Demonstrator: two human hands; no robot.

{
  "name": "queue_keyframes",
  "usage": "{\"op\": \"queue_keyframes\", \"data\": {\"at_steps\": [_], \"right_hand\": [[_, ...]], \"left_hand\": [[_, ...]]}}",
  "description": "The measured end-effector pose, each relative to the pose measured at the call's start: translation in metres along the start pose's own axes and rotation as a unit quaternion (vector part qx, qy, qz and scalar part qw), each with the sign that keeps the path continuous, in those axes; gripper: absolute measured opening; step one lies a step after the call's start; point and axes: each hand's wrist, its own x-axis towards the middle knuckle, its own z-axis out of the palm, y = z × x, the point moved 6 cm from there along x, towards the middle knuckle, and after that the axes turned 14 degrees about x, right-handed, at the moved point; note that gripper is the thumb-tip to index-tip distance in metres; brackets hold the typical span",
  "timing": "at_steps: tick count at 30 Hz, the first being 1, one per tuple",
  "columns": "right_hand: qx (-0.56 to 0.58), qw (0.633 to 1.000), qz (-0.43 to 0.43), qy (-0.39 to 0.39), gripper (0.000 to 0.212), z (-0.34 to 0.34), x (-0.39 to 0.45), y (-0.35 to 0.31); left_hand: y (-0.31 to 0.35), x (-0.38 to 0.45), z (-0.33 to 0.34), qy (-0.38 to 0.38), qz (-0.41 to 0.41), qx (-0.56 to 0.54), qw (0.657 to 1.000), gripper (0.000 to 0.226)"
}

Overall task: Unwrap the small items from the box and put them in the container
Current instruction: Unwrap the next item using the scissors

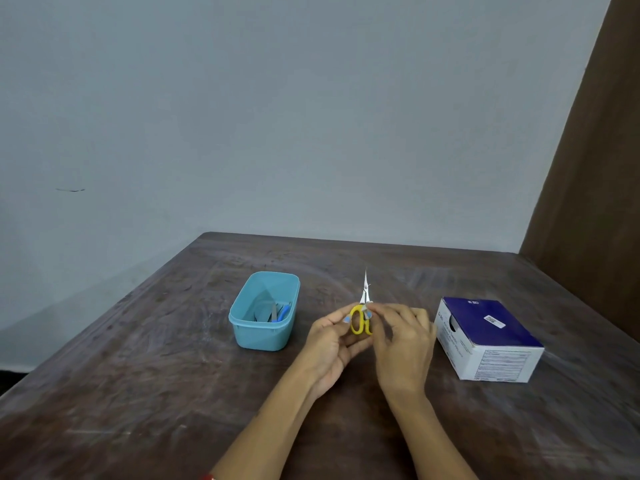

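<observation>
Both hands meet above the middle of the table around small yellow-handled scissors (pixel 360 320), whose closed blades point away from me. My left hand (pixel 329 344) grips the yellow loops from the left. My right hand (pixel 401 344) pinches the scissors near the pivot, where a small pale scrap shows between the fingertips; what it is I cannot tell. To the left stands the open light-blue container (pixel 242 327), with several thin grey and blue items inside. The blue and white box (pixel 485 337) sits to the right of my right hand.
The brown wooden table (pixel 173 393) is scratched, and its far edge meets a pale wall. A brown wooden panel (pixel 595 168) rises at the back right. Bare table lies in front of the container and the box.
</observation>
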Motion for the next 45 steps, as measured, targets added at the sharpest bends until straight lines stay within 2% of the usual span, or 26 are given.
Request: {"op": "queue_keyframes", "data": {"at_steps": [4,10,17,21,26,31,36,42,45], "right_hand": [[-0.016,0.999,-0.029,-0.012,0.004,0.004,-0.001,-0.005],[-0.05,0.997,-0.05,0.028,0.022,-0.002,0.0,-0.004],[-0.066,0.997,-0.048,-0.006,0.005,0.004,-0.002,-0.01],[-0.077,0.996,-0.048,0.014,0.022,-0.001,-0.001,-0.007],[-0.067,0.996,-0.067,-0.005,0.022,0.003,0.0,-0.007],[-0.076,0.99,-0.111,-0.037,0.022,0.009,-0.003,-0.015],[-0.091,0.994,-0.057,-0.023,0.021,0.004,-0.002,-0.007],[-0.05,0.996,-0.005,-0.068,0.02,0.011,-0.004,-0.004],[-0.049,0.998,-0.001,-0.045,0.011,0.007,-0.002,-0.002]], "left_hand": [[0.001,0.001,-0.007,0.025,0.009,0.003,1.0,0.031],[-0.002,0.0,0.001,-0.002,0.015,0.054,0.998,0.028],[0.005,0.0,-0.007,0.037,0.042,0.053,0.997,0.026],[0.004,-0.003,-0.001,0.015,0.04,0.09,0.995,0.025],[0.002,-0.004,0.002,0.008,0.033,0.106,0.994,0.026],[0.004,-0.001,-0.005,0.045,0.038,0.087,0.994,0.024],[0.002,-0.003,-0.002,0.034,0.037,0.126,0.991,0.025],[0.002,0.0,-0.007,0.053,0.052,0.158,0.985,0.024],[0.001,-0.001,-0.004,0.036,0.055,0.178,0.982,0.025]]}}
